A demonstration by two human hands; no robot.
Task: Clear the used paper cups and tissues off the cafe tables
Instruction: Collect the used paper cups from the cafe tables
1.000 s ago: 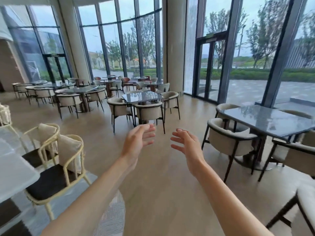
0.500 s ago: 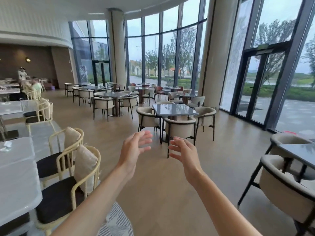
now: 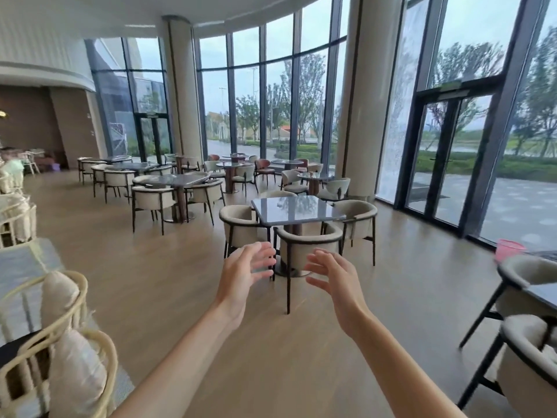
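Both hands are hanging out in front, centre of the frame, palms facing each other. The left hand (image 3: 242, 277) is spreading its fingers loosely and holding nothing; the right hand (image 3: 337, 279) is doing likewise, fingers relaxed, nothing in it. The 2 are sitting near each other but apart.

Just beyond the fingertips, the nearest square table (image 3: 297, 210) is standing with cream chairs round it, its glossy top reflecting the windows. No paper cups or tissues are showing on it.

Step in hand, as I read it: searching between tables, not picking up. Next move is calling for a table that carries litter.

Further tables (image 3: 171, 179) at middle left are carrying small dark shapes, possibly litter, too distant to tell. A pink bin (image 3: 509, 248) is peeking in at the right edge, half cut off. The lower left is blurring.
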